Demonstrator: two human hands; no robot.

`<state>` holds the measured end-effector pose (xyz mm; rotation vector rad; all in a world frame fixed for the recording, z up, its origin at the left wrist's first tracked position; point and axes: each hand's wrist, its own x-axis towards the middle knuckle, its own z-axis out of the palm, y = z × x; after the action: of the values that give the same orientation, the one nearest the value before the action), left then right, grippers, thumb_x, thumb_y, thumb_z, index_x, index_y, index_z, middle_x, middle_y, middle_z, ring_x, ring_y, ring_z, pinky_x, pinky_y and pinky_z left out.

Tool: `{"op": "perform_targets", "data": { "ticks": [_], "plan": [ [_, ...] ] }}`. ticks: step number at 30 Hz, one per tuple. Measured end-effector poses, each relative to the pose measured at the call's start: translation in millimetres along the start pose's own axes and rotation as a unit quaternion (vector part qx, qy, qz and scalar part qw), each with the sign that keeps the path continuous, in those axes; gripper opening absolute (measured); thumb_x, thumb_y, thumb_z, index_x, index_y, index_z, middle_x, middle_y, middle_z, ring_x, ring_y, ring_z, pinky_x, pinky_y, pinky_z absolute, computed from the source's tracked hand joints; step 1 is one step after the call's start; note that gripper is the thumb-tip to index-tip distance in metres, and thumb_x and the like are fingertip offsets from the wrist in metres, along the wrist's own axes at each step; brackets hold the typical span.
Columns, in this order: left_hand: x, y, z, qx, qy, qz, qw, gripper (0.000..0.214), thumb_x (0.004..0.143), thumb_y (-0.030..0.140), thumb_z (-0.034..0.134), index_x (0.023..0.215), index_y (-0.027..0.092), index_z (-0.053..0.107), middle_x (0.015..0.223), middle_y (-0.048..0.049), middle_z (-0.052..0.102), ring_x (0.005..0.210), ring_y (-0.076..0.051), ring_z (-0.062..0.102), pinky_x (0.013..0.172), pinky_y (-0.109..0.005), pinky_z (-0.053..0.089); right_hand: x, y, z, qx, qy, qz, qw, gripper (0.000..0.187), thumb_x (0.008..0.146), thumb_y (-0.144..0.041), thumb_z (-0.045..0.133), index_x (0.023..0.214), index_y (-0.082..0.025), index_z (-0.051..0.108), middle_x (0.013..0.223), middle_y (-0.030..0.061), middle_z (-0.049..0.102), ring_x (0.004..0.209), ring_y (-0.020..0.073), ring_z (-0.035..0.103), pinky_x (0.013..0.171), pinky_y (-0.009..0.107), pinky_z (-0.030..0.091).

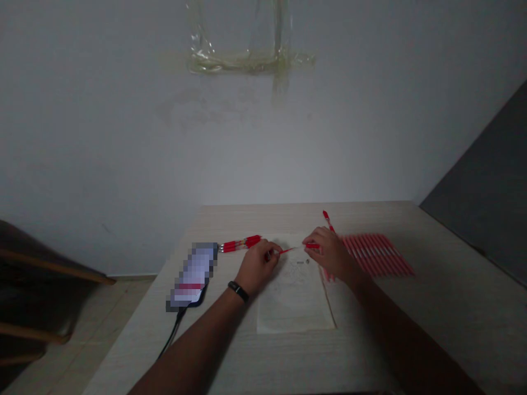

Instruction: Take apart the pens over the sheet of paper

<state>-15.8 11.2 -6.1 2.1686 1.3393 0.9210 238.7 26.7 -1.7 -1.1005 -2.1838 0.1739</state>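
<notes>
My left hand [257, 267] is closed in a pinch on a thin red pen refill [287, 250] over a sheet of paper [294, 299]. Facing it, my right hand [329, 254] is closed on a red pen part [312, 246], and a red pen [328, 220] sticks up behind its knuckles. The two hands nearly meet above the paper. Behind my left hand lie a few red pens [241, 244]. A black band [238, 290] is on my left wrist.
A row of several red pens [376, 255] lies to the right of my right hand. A phone [193, 276] with a black cable [173, 332] rests at the table's [432, 307] left edge. A dark chair [28, 285] stands at the left. The wall is close behind.
</notes>
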Motion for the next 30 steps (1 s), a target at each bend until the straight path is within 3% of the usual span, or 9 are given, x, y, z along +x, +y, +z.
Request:
{"op": "perform_targets", "data": {
  "ticks": [6, 13, 30],
  "plan": [
    [2.7, -1.5, 1.7, -0.036, 0.062, -0.042, 0.997, 0.020, 0.086, 0.017, 0.055, 0.101, 0.016, 0.068, 0.084, -0.0035, 0.066, 0.072, -0.016, 0.058, 0.068, -0.028, 0.044, -3.1, -13.4, 14.0, 0.019, -0.015, -0.002, 1.000, 0.016, 0.086, -0.012, 0.068, 0.099, -0.021, 0.068, 0.094, 0.0053, 0.065, 0.096, 0.0232, 0.058, 0.085, 0.039, 0.047],
    [3.0, -3.3, 3.0, -0.050, 0.070, -0.059, 0.995, 0.027, 0.080, 0.011, 0.056, 0.104, 0.016, 0.066, 0.083, -0.0022, 0.066, 0.072, -0.015, 0.060, 0.069, -0.028, 0.046, -4.1, -37.2, 31.6, 0.049, -0.075, -0.023, 0.996, 0.036, 0.082, -0.001, 0.064, 0.111, -0.022, 0.065, 0.103, 0.0052, 0.067, 0.103, 0.0223, 0.058, 0.092, 0.039, 0.046],
    [2.9, -3.0, 3.1, -0.048, 0.059, -0.061, 0.995, 0.027, 0.081, 0.013, 0.057, 0.106, 0.017, 0.065, 0.085, -0.0024, 0.067, 0.071, -0.015, 0.061, 0.067, -0.028, 0.046, -5.6, -31.3, 40.3, 0.045, -0.094, -0.012, 0.994, 0.026, 0.085, -0.011, 0.070, 0.109, -0.023, 0.067, 0.105, 0.0049, 0.069, 0.105, 0.0230, 0.058, 0.093, 0.040, 0.045]
  ]
}}
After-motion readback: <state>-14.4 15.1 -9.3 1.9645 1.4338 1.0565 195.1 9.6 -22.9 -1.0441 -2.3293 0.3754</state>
